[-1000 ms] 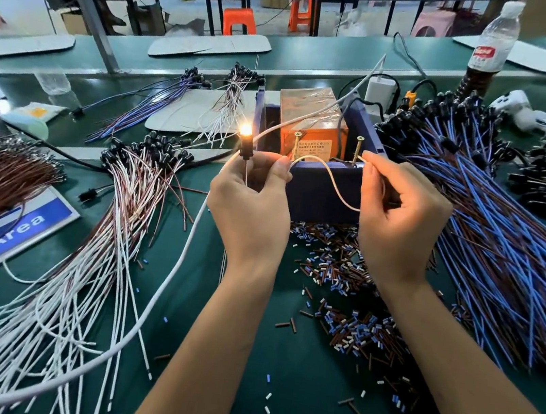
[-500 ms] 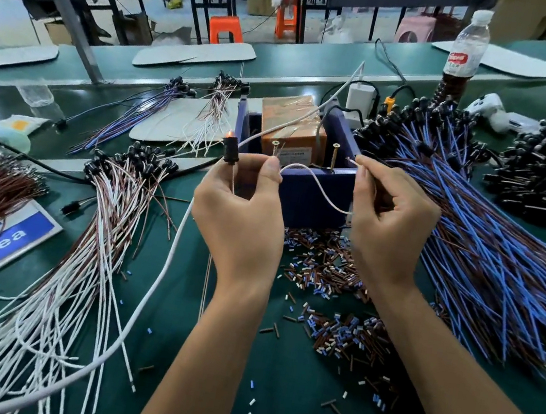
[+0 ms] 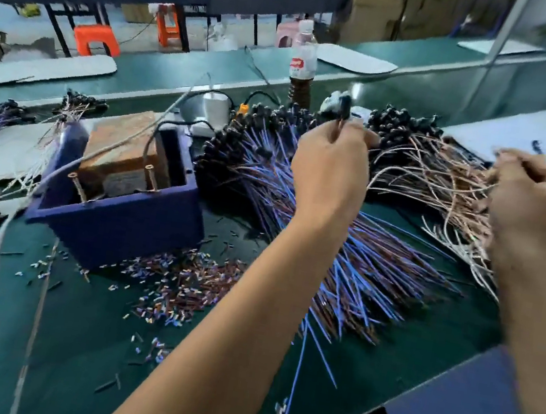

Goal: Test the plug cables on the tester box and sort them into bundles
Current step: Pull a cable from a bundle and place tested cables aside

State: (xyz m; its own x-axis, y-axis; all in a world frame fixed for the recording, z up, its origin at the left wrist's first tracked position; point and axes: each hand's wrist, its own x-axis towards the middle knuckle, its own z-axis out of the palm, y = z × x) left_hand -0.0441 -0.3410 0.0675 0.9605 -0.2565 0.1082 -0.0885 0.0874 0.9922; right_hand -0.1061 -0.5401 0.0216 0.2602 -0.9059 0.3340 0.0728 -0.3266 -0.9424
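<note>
Brown-white cable bundle (image 3: 439, 183) lies at 3 o'clock from the tester box (image 3: 116, 217). Left hand (image 3: 330, 173) pinches a plug cable (image 3: 344, 105) upright; right hand (image 3: 532, 208), nearer the bundle, grasps blurred strands there.

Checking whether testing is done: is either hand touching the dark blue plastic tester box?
Apart. The head view shows the left hand and right hand raised over the cable piles, right of the dark blue plastic tester box, with green table between.
</note>
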